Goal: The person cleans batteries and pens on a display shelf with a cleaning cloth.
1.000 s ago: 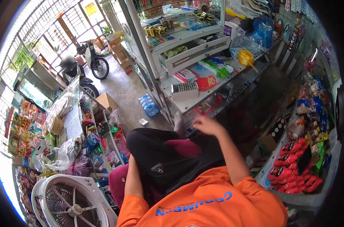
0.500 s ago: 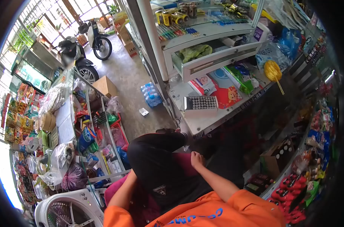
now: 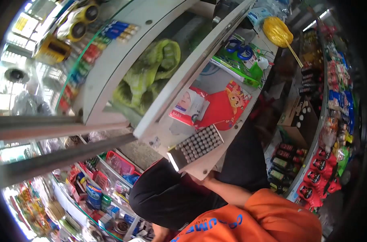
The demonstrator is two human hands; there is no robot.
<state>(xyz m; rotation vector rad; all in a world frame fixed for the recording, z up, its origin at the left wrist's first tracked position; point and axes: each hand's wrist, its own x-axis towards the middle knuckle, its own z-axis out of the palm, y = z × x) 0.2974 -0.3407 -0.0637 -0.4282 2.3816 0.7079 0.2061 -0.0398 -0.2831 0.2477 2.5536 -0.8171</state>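
Observation:
My right hand [image 3: 202, 178] is at the front corner of the white counter [image 3: 200, 171], over my dark trousers; its fingers are hidden or blurred. Just above it on the counter lies an open box of upright batteries [image 3: 199, 144]. Beside the box are a baby-picture packet [image 3: 187, 105] and a red card [image 3: 221, 105] with a cartoon figure. A bit of my left forearm [image 3: 160, 232] shows at the bottom edge, and my left hand is out of sight.
A pulled-out drawer [image 3: 191, 66] holding a green cloth [image 3: 151, 74] hangs over the counter. Behind are a green packet [image 3: 240, 66] and a yellow bag [image 3: 277, 32]. Shelves with bottles [image 3: 286, 163] and red packets [image 3: 314, 177] stand right. Metal posts [image 3: 70, 155] cross the left.
The view has come closer to the counter and tilted, so the drawer and battery box look larger. My right hand, closed on my lap before, is now at the counter corner.

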